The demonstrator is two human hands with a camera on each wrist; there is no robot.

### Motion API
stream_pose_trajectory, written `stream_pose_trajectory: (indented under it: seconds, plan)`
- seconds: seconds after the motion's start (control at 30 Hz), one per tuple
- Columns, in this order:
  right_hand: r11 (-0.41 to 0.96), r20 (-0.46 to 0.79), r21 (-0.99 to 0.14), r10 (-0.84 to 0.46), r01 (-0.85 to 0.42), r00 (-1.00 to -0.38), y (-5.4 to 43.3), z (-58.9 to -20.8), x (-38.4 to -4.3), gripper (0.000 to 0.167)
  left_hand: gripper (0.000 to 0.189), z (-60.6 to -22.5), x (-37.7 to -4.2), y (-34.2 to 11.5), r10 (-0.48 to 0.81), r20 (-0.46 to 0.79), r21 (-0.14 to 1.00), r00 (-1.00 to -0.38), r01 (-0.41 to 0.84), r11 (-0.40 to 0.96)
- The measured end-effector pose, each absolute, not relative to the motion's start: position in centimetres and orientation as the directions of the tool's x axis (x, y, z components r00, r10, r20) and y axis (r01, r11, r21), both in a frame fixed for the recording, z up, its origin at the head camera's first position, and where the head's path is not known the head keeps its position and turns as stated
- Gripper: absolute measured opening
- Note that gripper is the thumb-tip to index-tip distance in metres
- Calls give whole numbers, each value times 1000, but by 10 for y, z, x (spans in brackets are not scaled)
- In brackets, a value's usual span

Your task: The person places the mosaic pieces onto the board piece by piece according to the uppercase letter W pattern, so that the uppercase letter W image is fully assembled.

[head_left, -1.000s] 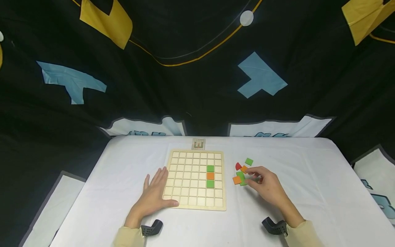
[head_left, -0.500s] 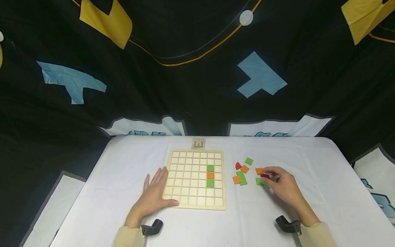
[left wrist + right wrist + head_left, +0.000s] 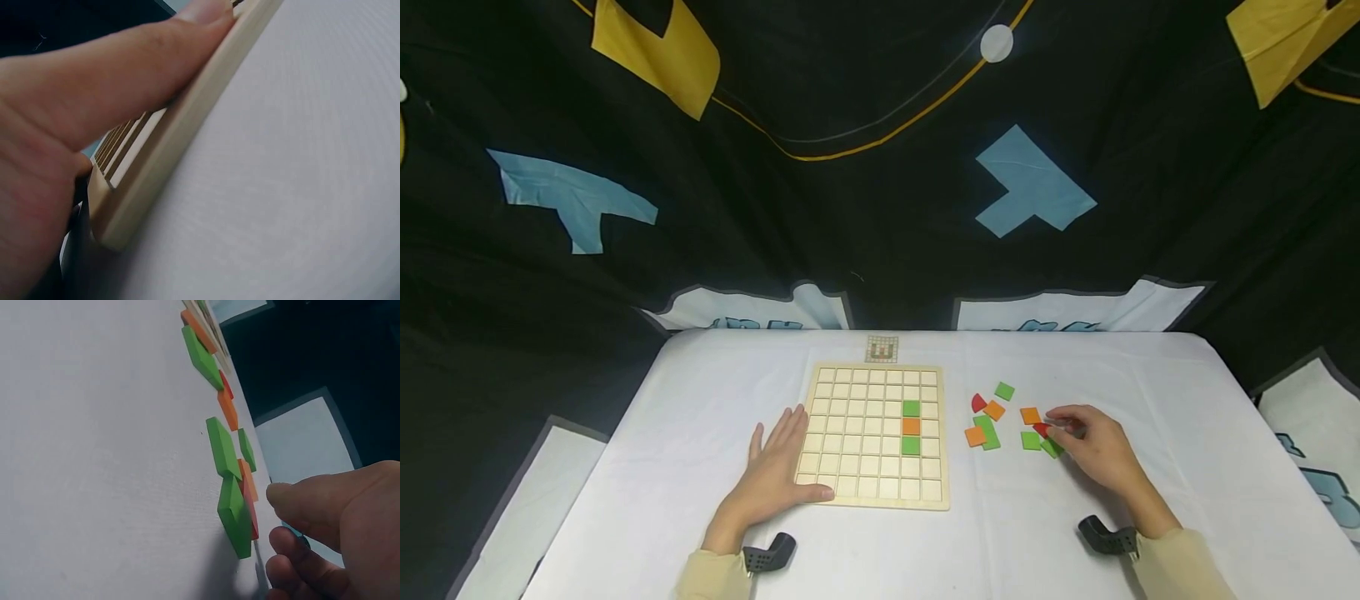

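My left hand lies along the left edge of a wooden grid board, fingers straight, its thumb resting over the near rim. Stacked in one column of the board are a green tile, an orange tile and another green tile. My right hand is just right of a small cluster: an orange tile, a red quarter-round tile and two green tiles. Its fingers are loosely bent; thumb and fingertips stand apart, nothing between them in the right wrist view.
Between board and cluster lie more loose pieces: a red quarter-round, orange tiles and green pieces. A small patterned card lies behind the board. White cloth covers the table; a dark curtain hangs behind.
My right hand has moved right from the left pile. An orange, a red and two green tiles now lie apart there, and the fingers have drawn back from them. The left hand stays put.
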State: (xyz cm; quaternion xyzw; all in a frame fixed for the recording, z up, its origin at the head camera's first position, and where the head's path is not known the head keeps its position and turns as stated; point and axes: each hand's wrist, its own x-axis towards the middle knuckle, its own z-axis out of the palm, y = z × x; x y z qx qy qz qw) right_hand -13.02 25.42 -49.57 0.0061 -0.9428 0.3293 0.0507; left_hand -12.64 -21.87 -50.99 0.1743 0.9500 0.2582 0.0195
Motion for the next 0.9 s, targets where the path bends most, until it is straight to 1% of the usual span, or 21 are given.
stream_pose_trajectory:
  seconds: [0.23,0.5,0.9]
  plan:
    - [794,73,-607,12,-35,-997,251,-498,-137,25,130,-511,-127,-219,339,46,495,-940,317,809]
    - [813,68,-582,21,-22,-997,251,-499,-140,19,130,-512,-127,-220,343,48,491,-938,321,810]
    - [838,42,-541,105,66,-994,249,-500,-142,19,129,-512,-127,-219,334,47,501,-941,311,807]
